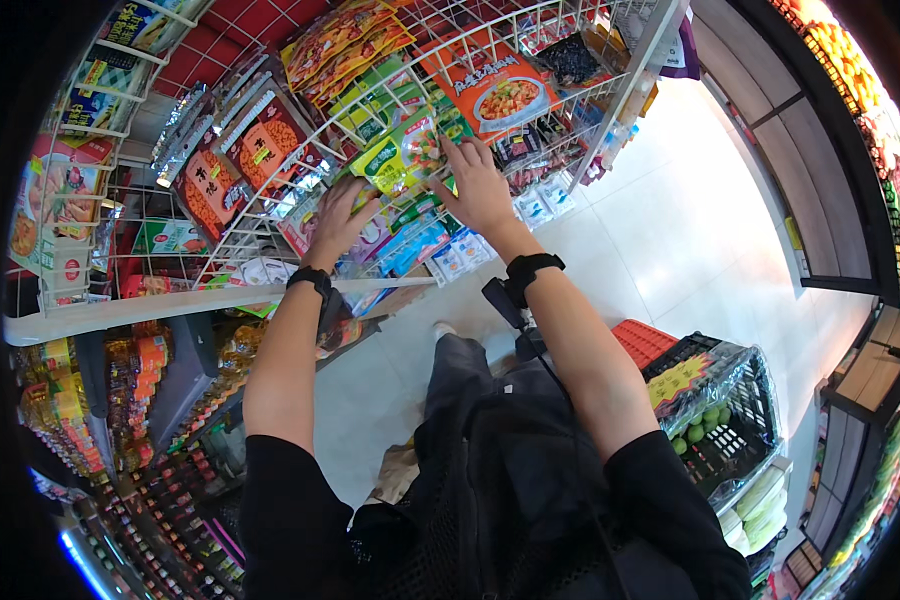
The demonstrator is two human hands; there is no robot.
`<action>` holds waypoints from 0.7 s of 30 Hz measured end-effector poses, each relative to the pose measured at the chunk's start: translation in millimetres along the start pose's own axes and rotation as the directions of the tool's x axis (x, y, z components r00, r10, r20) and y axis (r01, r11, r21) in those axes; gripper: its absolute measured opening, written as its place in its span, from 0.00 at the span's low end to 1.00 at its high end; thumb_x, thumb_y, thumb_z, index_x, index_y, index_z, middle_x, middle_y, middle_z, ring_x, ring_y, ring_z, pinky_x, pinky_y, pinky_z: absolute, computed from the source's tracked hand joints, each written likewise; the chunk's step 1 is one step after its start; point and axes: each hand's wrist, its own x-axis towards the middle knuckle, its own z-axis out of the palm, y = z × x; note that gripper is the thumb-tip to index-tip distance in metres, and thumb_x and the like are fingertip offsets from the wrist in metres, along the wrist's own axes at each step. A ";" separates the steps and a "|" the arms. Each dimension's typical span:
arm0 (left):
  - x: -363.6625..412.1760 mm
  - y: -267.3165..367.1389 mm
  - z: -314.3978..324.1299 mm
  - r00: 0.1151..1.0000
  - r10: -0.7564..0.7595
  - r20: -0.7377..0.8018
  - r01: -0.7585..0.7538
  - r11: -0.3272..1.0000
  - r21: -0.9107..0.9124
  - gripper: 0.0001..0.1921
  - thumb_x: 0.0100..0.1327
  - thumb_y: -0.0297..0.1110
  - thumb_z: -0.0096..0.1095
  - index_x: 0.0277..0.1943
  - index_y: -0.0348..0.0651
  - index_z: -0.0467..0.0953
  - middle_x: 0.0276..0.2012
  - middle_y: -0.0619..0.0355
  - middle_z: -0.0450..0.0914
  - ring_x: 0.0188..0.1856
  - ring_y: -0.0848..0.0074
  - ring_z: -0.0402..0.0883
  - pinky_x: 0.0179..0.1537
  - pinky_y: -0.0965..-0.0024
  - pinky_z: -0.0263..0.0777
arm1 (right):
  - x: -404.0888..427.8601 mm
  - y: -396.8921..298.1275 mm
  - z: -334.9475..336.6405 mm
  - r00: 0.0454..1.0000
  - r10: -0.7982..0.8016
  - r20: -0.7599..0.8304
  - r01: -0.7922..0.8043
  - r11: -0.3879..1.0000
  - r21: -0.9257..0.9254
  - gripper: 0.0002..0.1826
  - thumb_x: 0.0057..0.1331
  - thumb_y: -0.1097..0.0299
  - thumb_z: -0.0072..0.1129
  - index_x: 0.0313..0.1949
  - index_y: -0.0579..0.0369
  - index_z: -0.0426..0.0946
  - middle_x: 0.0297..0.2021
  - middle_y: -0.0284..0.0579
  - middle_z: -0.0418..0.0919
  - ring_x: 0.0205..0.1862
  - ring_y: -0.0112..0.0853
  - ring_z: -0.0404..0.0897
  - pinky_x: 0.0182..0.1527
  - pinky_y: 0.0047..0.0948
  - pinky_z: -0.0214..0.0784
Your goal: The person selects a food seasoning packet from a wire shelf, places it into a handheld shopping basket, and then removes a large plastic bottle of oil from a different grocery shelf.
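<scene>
My left hand [339,217] is at the lower left edge of a green and yellow seasoning packet [397,156], its fingertips partly hidden behind the packet's corner. My right hand [474,180] rests its fingertips against the right side of the same packet, fingers slightly bent. The packet leans in a white wire rack [300,161]. Behind it stand more green packets and a stack of yellow snack-like packets [345,45]. To the right is a large orange packet [487,82] with a bowl of food pictured on it. Red-brown packets [266,146] stand left of my hands.
A shelf of bottles and jars [127,390] lies below the rack at the left. Behind my right elbow are a black crate [746,442] with green fruit and a red basket [641,341]. Produce shelves [855,82] curve along the right, beyond the tiled floor [645,217].
</scene>
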 end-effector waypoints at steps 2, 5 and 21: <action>-3.0 -8.8 -3.1 1.000 -0.029 0.004 0.029 1.000 0.003 0.22 0.64 0.44 0.55 0.55 0.40 0.72 0.55 0.45 0.73 0.59 0.53 0.69 0.60 0.56 0.57 | 0.0 -6.7 0.8 1.000 -0.017 -0.014 0.017 1.000 -0.001 0.38 0.59 0.54 0.60 0.66 0.53 0.57 0.54 0.48 0.69 0.64 0.44 0.61 0.53 0.41 0.72; -7.7 -14.2 -6.5 0.995 -0.100 0.014 0.100 0.995 0.000 0.22 0.65 0.44 0.55 0.55 0.39 0.72 0.56 0.45 0.74 0.59 0.54 0.69 0.61 0.56 0.57 | 0.0 -10.4 3.8 0.998 -0.064 -0.016 0.065 0.996 0.055 0.39 0.59 0.56 0.61 0.66 0.55 0.57 0.54 0.50 0.70 0.63 0.46 0.62 0.56 0.39 0.69; -11.3 27.0 -12.7 0.964 -0.042 -0.262 0.092 0.979 0.180 0.12 0.66 0.39 0.53 0.42 0.39 0.76 0.41 0.48 0.77 0.46 0.53 0.75 0.49 0.57 0.68 | 3.8 -4.1 6.3 0.999 -0.034 0.007 0.034 0.999 0.032 0.35 0.62 0.54 0.57 0.65 0.56 0.59 0.53 0.53 0.70 0.63 0.47 0.62 0.52 0.43 0.71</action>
